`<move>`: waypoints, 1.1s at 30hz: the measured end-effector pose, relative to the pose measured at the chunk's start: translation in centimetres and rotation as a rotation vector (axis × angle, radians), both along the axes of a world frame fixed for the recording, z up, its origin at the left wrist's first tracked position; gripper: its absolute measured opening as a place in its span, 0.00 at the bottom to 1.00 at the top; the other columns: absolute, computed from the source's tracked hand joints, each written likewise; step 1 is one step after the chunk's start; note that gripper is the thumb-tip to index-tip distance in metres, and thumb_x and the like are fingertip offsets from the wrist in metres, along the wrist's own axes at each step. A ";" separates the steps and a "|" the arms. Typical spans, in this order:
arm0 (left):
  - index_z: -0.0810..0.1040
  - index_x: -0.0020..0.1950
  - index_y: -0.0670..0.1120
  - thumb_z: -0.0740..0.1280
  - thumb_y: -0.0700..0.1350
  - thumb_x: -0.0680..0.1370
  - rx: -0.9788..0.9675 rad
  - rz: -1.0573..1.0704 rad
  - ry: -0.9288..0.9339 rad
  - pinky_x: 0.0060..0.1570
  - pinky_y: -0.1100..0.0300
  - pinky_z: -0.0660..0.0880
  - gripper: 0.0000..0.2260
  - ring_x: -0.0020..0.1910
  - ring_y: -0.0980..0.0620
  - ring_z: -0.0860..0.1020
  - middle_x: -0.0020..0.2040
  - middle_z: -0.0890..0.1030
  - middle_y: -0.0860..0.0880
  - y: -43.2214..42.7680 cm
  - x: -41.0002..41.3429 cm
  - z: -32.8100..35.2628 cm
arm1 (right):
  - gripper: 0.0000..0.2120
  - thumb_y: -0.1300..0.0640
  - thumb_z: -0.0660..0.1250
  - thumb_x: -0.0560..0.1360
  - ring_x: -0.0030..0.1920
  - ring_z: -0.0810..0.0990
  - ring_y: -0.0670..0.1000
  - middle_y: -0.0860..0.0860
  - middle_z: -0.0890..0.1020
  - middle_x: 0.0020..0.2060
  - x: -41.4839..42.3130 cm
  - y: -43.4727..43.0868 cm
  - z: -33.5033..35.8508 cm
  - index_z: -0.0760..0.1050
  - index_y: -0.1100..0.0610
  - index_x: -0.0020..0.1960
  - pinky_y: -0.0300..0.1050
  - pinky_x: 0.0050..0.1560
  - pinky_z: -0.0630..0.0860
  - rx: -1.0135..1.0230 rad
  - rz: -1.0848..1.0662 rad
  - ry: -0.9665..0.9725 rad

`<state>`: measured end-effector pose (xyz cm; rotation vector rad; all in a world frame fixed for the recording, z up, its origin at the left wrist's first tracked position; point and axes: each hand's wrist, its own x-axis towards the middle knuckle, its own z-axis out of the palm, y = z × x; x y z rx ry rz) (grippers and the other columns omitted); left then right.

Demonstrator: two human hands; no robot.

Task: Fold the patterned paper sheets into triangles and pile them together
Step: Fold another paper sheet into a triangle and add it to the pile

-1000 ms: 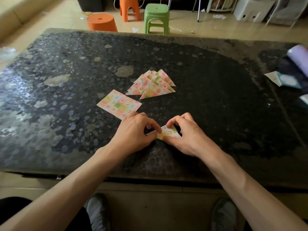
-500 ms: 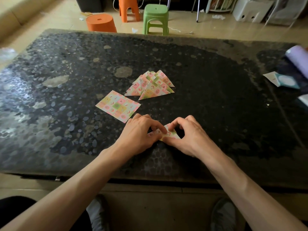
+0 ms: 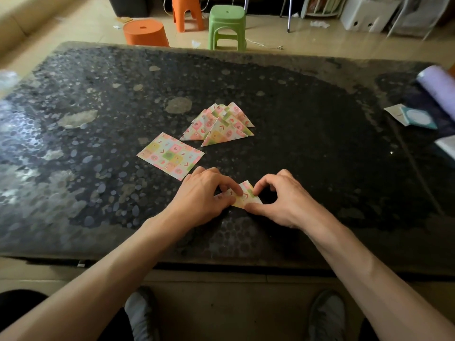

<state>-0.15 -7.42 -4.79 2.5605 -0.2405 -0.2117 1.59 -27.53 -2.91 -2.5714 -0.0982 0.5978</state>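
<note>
Hands meet near the bench [image 3: 320, 148] edge, left hand [image 3: 202, 193] and right hand [image 3: 283, 201] each pinching the half-folded patterned sheet [image 3: 246, 196] flat, likely to sharpen its crease, near the triangle pile [image 3: 219, 125].

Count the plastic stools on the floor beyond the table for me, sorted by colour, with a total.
Orange stools: 2
Green stools: 1
Total: 3
</note>
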 end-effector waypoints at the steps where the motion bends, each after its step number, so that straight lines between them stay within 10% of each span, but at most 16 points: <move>1: 0.82 0.55 0.65 0.69 0.52 0.81 0.005 0.000 0.006 0.57 0.49 0.73 0.07 0.56 0.51 0.71 0.50 0.74 0.57 0.0 0.0 0.0 | 0.19 0.38 0.79 0.69 0.62 0.72 0.47 0.45 0.69 0.58 0.0 0.0 0.0 0.77 0.41 0.55 0.51 0.62 0.76 0.001 0.002 -0.002; 8: 0.82 0.55 0.66 0.68 0.52 0.81 -0.004 -0.003 0.006 0.54 0.51 0.73 0.08 0.55 0.52 0.71 0.48 0.74 0.60 0.1 0.0 -0.1 | 0.17 0.42 0.79 0.70 0.51 0.73 0.42 0.40 0.68 0.52 0.4 -0.8 0.4 0.76 0.40 0.54 0.40 0.48 0.71 0.044 0.035 0.049; 26: 0.82 0.51 0.64 0.72 0.56 0.77 -0.036 0.022 -0.038 0.43 0.60 0.74 0.03 0.49 0.59 0.75 0.46 0.77 0.60 1.0 0.2 -0.4 | 0.29 0.62 0.76 0.75 0.54 0.74 0.44 0.39 0.69 0.57 1.5 -3.1 1.6 0.70 0.35 0.64 0.40 0.50 0.75 0.062 0.231 0.208; 33: 0.79 0.52 0.60 0.75 0.65 0.71 0.078 0.036 -0.103 0.40 0.65 0.68 0.15 0.48 0.59 0.73 0.47 0.74 0.60 1.4 -0.4 -0.4 | 0.24 0.49 0.77 0.74 0.54 0.77 0.44 0.41 0.73 0.58 1.6 -3.1 1.6 0.72 0.36 0.66 0.38 0.49 0.76 0.096 0.202 0.166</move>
